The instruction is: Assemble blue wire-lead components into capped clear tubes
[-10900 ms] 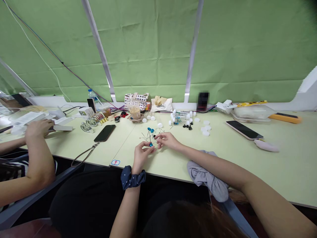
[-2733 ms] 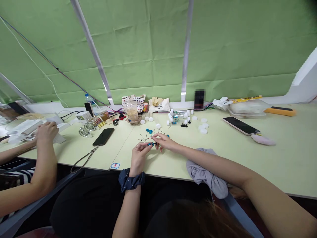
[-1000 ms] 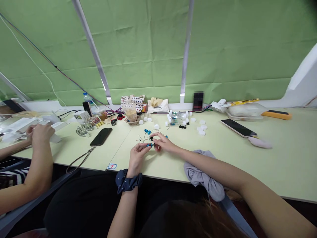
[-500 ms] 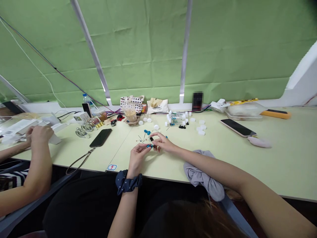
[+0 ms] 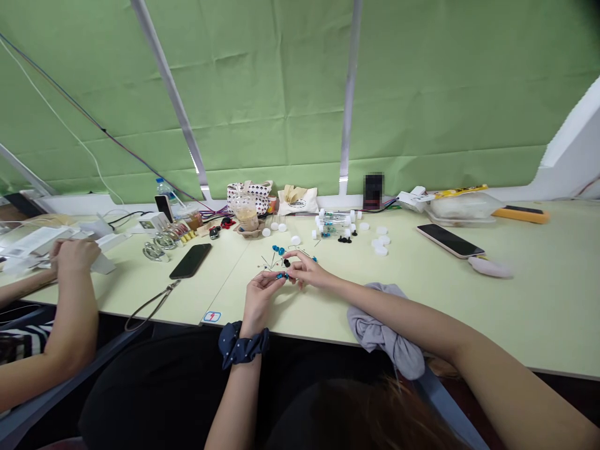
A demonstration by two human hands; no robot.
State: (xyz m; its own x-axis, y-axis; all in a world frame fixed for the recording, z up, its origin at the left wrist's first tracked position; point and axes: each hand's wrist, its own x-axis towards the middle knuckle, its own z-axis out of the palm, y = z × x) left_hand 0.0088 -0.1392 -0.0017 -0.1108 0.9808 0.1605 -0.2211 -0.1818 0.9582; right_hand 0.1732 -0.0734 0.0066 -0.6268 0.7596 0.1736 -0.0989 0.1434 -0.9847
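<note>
Between my fingertips sits a small blue piece [image 5: 281, 275], pinched by my left hand [image 5: 261, 295], which wears a dark dotted scrunchie [image 5: 244, 345]. My right hand [image 5: 307, 270] meets it from the right, thumb and fingers closed at the same piece. A small black part [image 5: 287, 263] shows by the right fingers; whether they grip it I cannot tell. Just beyond my hands lie loose thin metal pins [image 5: 269, 265] and more blue pieces [image 5: 278, 249]. Clear tubes with white caps [image 5: 336, 223] are stacked farther back, with small black parts [image 5: 345, 240] in front of them.
White caps [image 5: 381, 245] lie right of the tubes. A phone [image 5: 450, 241] rests at right, another phone [image 5: 190, 260] at left. Behind stand a drink cup [image 5: 247, 217] and a pouch [image 5: 298, 200]. Grey cloth [image 5: 382, 319] hangs over the front edge. A co-worker's hands [image 5: 77, 255] handle white boxes at far left.
My right fingers have closed in slightly on the blue piece, covering more of its right end. My left hand stays nearly still.
</note>
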